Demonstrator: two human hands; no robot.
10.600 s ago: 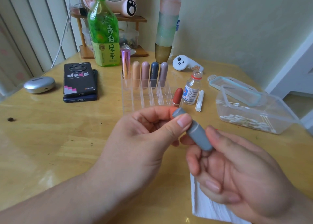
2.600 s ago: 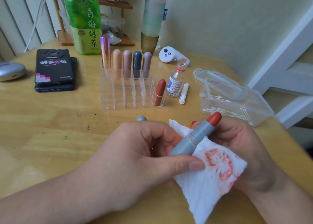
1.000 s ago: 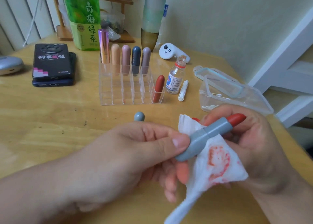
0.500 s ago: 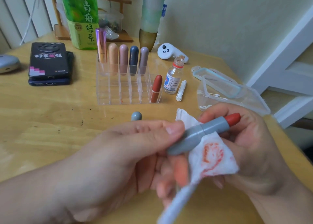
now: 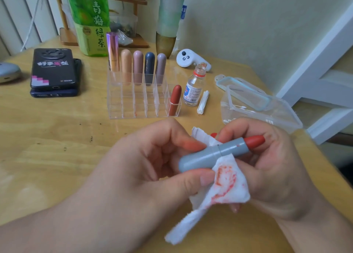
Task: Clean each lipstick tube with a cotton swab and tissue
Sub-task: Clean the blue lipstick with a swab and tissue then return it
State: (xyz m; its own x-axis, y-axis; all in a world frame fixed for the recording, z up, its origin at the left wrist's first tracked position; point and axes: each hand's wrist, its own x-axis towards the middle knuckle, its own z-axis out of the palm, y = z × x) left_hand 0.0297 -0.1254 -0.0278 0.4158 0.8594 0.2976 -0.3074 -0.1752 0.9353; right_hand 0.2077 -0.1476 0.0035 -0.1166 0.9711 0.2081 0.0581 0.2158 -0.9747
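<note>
My left hand grips the base of an uncapped grey lipstick tube whose red bullet points right. My right hand wraps a white tissue, stained red, around the tube's upper part. Behind, a clear acrylic organizer holds several capped lipsticks in its back row and a red-brown lipstick in the front right slot. The grey cap is hidden behind my left hand.
A small clear bottle and a cotton swab lie right of the organizer. An open plastic box of cotton swabs sits at the right table edge. Two stacked phones, a green tea bottle and a white controller stand behind.
The tube has turned slightly in my hands, and the tissue has shifted along it. My left thumb now lies under the tube's base. The view moved a little, hiding the grey cap.
</note>
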